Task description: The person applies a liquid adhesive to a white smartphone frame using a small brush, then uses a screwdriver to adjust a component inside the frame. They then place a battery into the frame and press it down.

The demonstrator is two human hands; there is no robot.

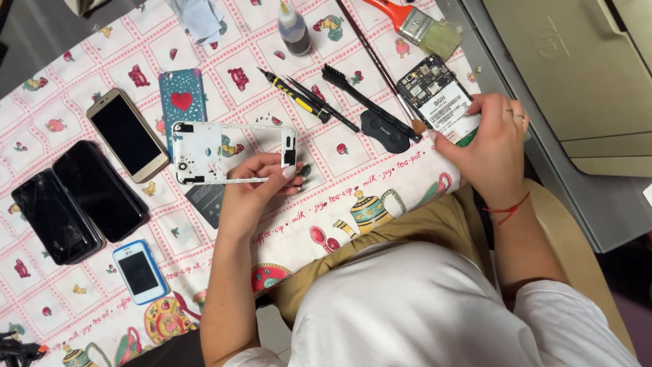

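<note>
One opened phone (438,98) half hidden by right hand (490,146)

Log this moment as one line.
left hand: holds white plastic phone frame | right hand: holds opened phone with exposed circuit board | patterned tablecloth

A patterned cloth (353,183) covers the tabletop, bearing black phones (75,200) at its left edge, a gold phone (127,134), a blue-rimmed phone (139,272), a heart case (182,102), a screwdriver (293,95), brushes (421,27) and a bottle (293,28).
</note>
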